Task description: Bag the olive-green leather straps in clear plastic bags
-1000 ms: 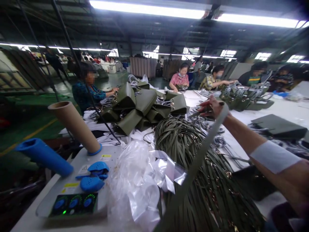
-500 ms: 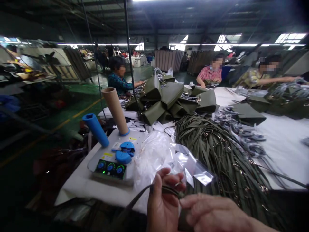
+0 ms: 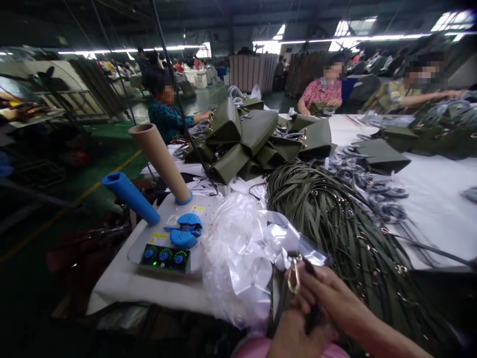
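Hands: we are seeing two, low in the view; our right hand (image 3: 328,298) is closing its grip on one gold metal snap hook (image 3: 293,278) at the end of a dark olive strap, and our left hand (image 3: 298,335) is sitting below it, its grip unclear.
Tubes: two, one brown cardboard tube (image 3: 160,161) and one blue tube (image 3: 130,198).
Knobs: three on the grey control box (image 3: 166,256) on the desk (image 3: 436,209).
Co-workers: three sitting opposite.
Change: the hook is now standing upright between the fingers; half a second ago the strap was lying flat across both hands.

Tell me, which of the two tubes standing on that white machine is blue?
The shorter blue tube, leaning out over the left edge of the white machine. The taller brown cardboard tube stands behind it, set in a blue ring.
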Tool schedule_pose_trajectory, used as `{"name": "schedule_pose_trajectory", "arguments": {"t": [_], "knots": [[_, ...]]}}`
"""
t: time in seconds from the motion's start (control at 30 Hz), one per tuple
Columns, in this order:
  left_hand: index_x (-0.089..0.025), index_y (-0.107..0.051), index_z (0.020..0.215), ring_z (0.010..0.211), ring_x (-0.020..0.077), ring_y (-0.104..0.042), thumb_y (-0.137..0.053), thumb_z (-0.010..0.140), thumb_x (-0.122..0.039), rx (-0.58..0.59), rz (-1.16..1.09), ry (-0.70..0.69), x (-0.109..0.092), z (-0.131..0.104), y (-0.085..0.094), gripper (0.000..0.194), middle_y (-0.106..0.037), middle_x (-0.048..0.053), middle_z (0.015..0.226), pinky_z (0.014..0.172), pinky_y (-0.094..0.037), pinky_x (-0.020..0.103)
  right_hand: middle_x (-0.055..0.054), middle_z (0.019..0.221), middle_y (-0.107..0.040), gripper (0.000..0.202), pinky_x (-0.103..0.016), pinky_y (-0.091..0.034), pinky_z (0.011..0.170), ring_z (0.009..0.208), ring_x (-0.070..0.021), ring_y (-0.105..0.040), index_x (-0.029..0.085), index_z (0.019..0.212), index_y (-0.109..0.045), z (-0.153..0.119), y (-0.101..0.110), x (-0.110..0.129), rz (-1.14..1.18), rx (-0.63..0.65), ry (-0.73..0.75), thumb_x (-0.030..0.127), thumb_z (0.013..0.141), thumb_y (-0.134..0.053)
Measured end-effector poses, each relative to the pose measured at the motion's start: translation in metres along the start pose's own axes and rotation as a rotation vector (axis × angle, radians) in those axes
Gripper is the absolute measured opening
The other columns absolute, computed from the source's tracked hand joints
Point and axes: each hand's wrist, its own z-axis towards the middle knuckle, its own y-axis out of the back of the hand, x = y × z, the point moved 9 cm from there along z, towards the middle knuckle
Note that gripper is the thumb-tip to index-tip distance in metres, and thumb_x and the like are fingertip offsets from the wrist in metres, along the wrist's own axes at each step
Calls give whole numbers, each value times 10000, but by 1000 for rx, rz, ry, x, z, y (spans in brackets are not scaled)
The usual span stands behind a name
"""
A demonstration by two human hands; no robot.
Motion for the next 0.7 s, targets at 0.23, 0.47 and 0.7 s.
{"name": "schedule_pose_trajectory", "arguments": {"t": [0.23, 0.47, 0.7], "knots": [[-138, -553, 1110, 1101, 262, -495, -587, 754, -337, -612, 693, -256, -43, 26, 127, 409, -545, 150, 1169, 937, -384, 376, 99, 478, -147, 313, -92, -107, 301, 363, 10, -76, 151, 698, -614, 10, 65, -29, 718, -1, -259, 455, 771, -625], [-182, -645, 763, 803, 192, -611, -496, 823, -294, -549, 794, -281, -93, 36, 153, 196, -648, 52, 785, 783, -441, 284, 68, 577, -396, 258, -105, -116, 336, 365, 38, -138, 174, 896, -643, 21, 58, -24, 473, 3, -161, 413, 803, -609], [-166, -655, 792, 548, 119, -578, -631, 716, -307, -644, 271, -407, -187, -32, 171, 162, -640, 6, 702, 498, -466, 201, -139, 1127, -586, 409, -140, -132, 355, 573, -82, -567, 187, 1054, -624, 57, 0, -25, 295, 182, -59, 510, 825, -523]]}}
